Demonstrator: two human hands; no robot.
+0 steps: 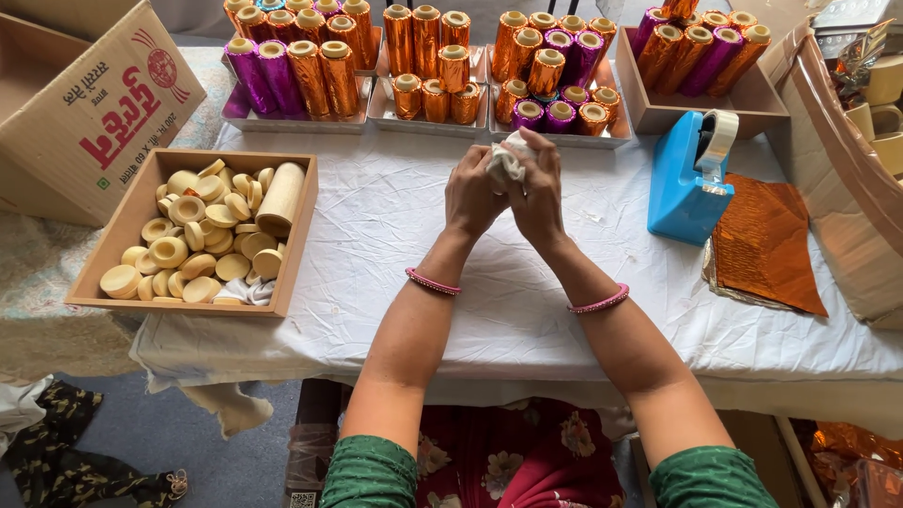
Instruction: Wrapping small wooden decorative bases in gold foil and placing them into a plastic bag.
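Note:
Both my hands are raised together over the middle of the white-clothed table (404,235). My left hand (473,195) and my right hand (539,193) are closed around a crumpled white cloth (509,156), which pokes out between the fingers at the top. Whether anything is wrapped inside the cloth is hidden. Each wrist wears a pink bangle.
A wooden box (293,240) of pale wooden rings and a cylinder sits at left. Trays of orange and purple foil-wrapped spools (428,61) line the back. A blue tape dispenser (691,179) and orange foil sheets (767,240) lie right. A cardboard carton (85,113) stands far left.

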